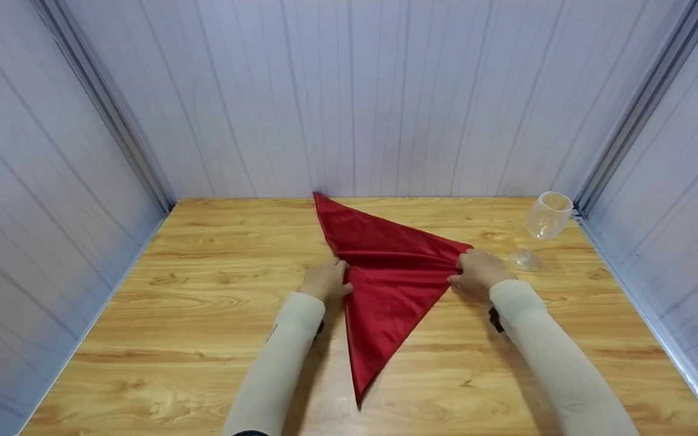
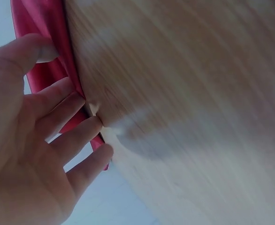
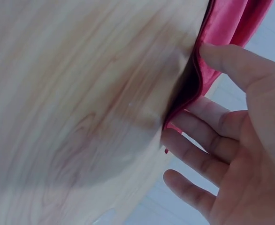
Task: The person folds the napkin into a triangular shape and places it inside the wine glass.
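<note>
Leftmost, left hand (image 1: 325, 280): rests at the left edge of a red cloth (image 1: 385, 284), thumb and fingers (image 2: 74, 101) pinching the fabric's edge, as the left wrist view shows. Centre, red cloth: folded to a triangle, lying flat on the wooden table (image 1: 191, 315), one tip near the back wall, one toward the person. Right hand (image 1: 477, 272): at the cloth's right corner, thumb and fingers apparently gripping the hem; blur limits certainty. Far right, clear wine glass (image 1: 544, 225): standing tilted, apart from the cloth.
</note>
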Available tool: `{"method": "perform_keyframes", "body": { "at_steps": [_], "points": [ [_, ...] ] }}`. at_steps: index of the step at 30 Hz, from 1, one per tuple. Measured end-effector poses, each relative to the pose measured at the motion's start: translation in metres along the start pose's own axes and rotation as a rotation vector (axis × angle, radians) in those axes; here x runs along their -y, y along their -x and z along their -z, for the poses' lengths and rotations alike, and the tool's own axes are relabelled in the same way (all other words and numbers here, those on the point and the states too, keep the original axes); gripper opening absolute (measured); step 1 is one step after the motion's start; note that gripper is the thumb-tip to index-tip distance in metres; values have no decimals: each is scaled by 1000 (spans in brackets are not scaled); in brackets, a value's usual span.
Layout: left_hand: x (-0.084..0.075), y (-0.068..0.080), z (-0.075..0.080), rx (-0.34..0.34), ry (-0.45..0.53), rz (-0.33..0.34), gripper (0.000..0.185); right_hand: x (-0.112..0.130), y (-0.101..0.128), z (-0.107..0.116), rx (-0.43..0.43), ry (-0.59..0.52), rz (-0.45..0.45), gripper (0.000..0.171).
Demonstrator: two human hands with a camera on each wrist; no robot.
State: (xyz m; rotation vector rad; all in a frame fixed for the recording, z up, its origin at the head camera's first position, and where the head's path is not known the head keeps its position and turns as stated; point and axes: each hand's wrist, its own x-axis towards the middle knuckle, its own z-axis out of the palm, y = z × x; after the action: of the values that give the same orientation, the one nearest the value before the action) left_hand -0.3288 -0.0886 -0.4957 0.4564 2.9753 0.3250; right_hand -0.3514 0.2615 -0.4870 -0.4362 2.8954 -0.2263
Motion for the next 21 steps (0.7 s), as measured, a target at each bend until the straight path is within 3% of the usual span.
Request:
{"method": "perform_keyframes", "body": {
  "at_steps": [3, 8, 11, 15, 21],
  "points": [
    [1, 1, -1, 20, 21, 2, 48, -1, -2, 0, -34, -10, 12, 28],
    [1, 2, -2, 59, 46, 9, 51, -2, -13, -8, -275, -44, 53, 20],
    [1, 2, -3, 72, 47, 18, 52, 0, -22, -15, -361, -100, 65, 23],
    [0, 2, -4, 71, 41, 23, 52, -1, -32, -19, -319, -170, 69, 30],
    [-1, 3, -2, 64, 23, 22, 53, -6, -39, -23, -99, -157, 69, 44]
  ]
}}
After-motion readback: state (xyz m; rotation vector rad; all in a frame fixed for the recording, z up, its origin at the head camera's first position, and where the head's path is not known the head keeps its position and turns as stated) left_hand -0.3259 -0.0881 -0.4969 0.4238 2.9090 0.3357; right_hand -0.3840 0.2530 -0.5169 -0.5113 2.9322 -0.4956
